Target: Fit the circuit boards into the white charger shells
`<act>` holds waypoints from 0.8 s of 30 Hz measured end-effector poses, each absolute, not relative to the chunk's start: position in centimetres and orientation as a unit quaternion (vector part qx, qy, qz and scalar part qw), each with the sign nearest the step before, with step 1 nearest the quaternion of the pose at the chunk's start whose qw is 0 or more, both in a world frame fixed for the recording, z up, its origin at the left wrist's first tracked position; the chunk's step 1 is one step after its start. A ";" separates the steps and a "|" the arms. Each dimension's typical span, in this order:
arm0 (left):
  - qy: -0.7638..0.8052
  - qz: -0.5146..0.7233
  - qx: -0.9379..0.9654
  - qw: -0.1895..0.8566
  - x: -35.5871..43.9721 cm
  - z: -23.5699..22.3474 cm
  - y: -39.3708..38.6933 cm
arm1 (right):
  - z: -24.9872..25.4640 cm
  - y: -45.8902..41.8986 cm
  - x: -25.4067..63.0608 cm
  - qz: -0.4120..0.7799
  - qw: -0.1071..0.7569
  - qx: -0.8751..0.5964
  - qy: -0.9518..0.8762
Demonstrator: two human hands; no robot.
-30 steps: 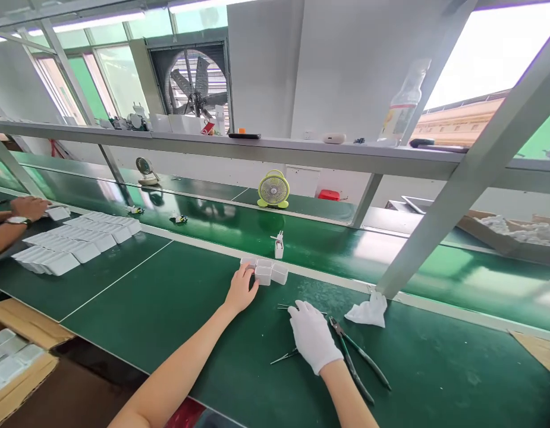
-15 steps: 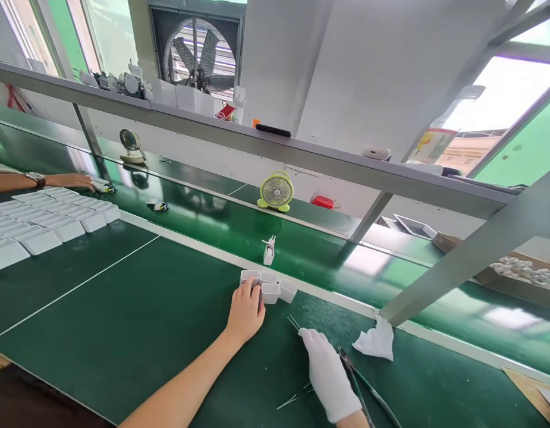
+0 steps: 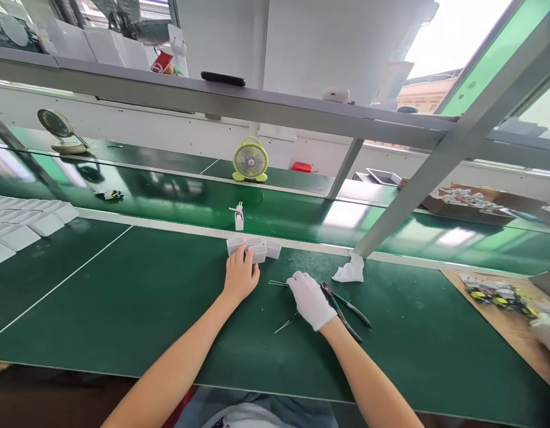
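My bare left hand (image 3: 241,274) rests on a small cluster of white open-topped plastic housings (image 3: 272,249), fingers bent over the near ones. Its fingertips are partly hidden among them. My right hand (image 3: 311,300), in a white glove, is closed on thin metal tweezers (image 3: 278,283); their prongs point left from the fingertips. A second thin pronged metal tool (image 3: 283,326) lies on the table just below that hand, partly covered by it. Green-handled cutting pliers (image 3: 348,309) lie right beside the glove.
A white charger-like unit with prongs (image 3: 239,217) stands beyond the pale rail. A crumpled white cloth (image 3: 349,268) lies near the post. Rows of white housings (image 3: 20,232) fill the left. At right, cardboard (image 3: 489,324) bears small yellow-and-black parts, with a blurred white-gloved hand (image 3: 547,334) near.
My view has swung right and levelled. My left hand stays at the housings. The tweezers in my right hand now point left rather than up-left. The other person's hand at left has gone from view.
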State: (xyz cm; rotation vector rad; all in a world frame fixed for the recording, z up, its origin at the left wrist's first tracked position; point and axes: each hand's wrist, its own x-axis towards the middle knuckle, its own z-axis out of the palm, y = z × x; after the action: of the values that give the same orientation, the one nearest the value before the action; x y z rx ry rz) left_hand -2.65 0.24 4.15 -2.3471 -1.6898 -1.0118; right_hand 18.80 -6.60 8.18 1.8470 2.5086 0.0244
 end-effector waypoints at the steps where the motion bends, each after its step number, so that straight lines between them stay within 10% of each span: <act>1: -0.548 -0.333 -0.766 0.036 -2.7 4.3 0.1 | 8.3 -6.6 19.0 0.003 0.003 0.595 0.804; 12: -0.529 -0.385 -0.756 0.016 -2.7 4.6 -0.5 | 9.2 -5.6 20.9 -0.116 -0.192 0.628 0.745; 24: -0.492 -0.409 -0.768 0.034 -3.1 5.1 -1.1 | 9.4 -5.7 21.3 -0.160 -0.218 0.620 0.737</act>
State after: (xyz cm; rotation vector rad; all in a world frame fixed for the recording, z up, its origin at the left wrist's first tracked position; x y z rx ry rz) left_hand -3.06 -1.10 5.13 -2.3612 -1.5146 -1.2570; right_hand 21.28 -5.66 9.38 2.2748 2.7023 -0.5863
